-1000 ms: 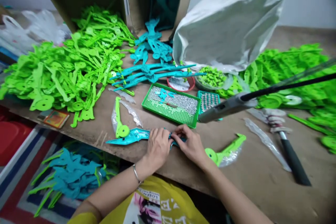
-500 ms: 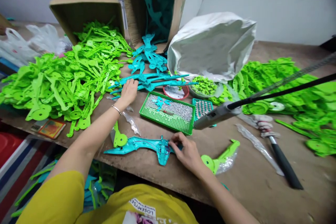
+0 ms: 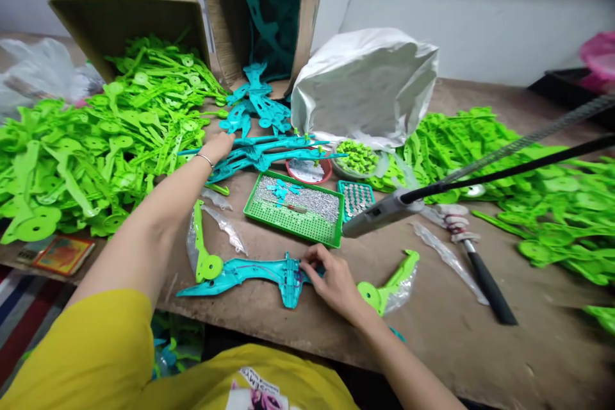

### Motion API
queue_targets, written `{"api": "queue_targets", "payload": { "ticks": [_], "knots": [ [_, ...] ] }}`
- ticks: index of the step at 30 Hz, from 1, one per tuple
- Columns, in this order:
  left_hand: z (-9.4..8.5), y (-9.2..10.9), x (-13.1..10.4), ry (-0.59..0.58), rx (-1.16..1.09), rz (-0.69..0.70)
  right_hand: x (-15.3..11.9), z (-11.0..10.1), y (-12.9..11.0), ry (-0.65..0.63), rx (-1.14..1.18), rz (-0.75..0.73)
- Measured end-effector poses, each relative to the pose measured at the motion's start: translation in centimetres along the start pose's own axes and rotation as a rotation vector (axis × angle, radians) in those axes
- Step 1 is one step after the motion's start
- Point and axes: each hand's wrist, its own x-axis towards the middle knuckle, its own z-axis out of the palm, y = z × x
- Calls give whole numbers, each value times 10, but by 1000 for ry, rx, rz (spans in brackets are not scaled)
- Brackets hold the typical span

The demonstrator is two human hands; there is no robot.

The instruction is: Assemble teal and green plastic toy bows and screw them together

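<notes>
A long teal plastic piece (image 3: 254, 271) lies across the near part of the table, with thin purple wire near its middle. My right hand (image 3: 329, 278) is closed at its centre block, thumb and forefinger pinched together on the piece or its wire. Farther off, my left hand (image 3: 221, 146) reaches to the left end of the stacked teal pieces (image 3: 269, 155); its fingertips are hidden. Green arms in clear film lie on either side of the near piece, one at the left (image 3: 209, 266) and one at the right (image 3: 391, 288).
A green tray (image 3: 298, 221) of small metal parts stands mid-table. Green heaps lie left (image 3: 110, 147) and right (image 3: 509, 173). A grey screwdriver (image 3: 384, 211) hangs on a cord. A black-handled tool (image 3: 490, 288) lies at the right.
The view has shifted to the right. My left hand has reached farther over the left end of the teal stack, which has spread and turned slightly. My right hand stays at the near piece.
</notes>
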Motion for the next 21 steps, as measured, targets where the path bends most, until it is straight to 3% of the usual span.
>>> {"api": "queue_targets", "payload": {
  "ticks": [6,10,14,21],
  "knots": [
    [-28,-2,-33,84,121,6,-1,2,2,13,1,-8],
    [-38,-11,-56,124,175,-10,0,2,0,18,-1,-17],
    [-47,-17,-86,240,243,-66,0,2,-1,23,7,-28],
    [-45,-30,-156,467,190,-247,3,1,0,-42,0,1]
  ]
}}
